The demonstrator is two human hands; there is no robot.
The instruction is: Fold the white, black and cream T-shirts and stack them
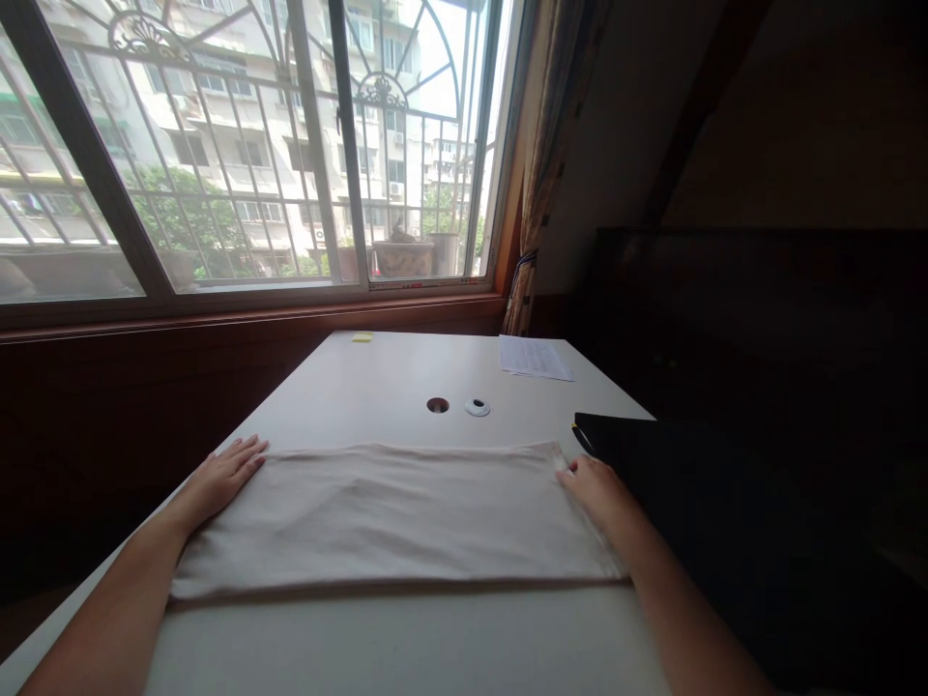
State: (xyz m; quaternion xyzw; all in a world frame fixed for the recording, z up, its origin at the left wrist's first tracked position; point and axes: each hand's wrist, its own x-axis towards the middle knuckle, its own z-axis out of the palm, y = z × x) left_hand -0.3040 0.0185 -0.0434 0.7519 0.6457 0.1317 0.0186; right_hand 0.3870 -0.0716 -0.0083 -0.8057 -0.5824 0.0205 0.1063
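A long rectangle of pale, off-white folded cloth (391, 517) lies across the white table in front of me, with soft wrinkles over its surface. What kind of item it is, I cannot tell. At its far left corner my left hand (226, 478) rests flat, fingers stretched out and touching the edge. My right hand (591, 481) is at the far right corner, thumb and fingers closed on the cloth's edge. My right forearm passes close beside the cloth's right side.
The white table (391, 387) has a round cable hole (438, 406), with a ring-shaped cover (477, 407) beside it. Printed papers (536, 358) and a yellow sticky note (362, 337) lie at the back. A dark flat item (623, 440) covers the right side. Beyond stands a barred window (253, 145).
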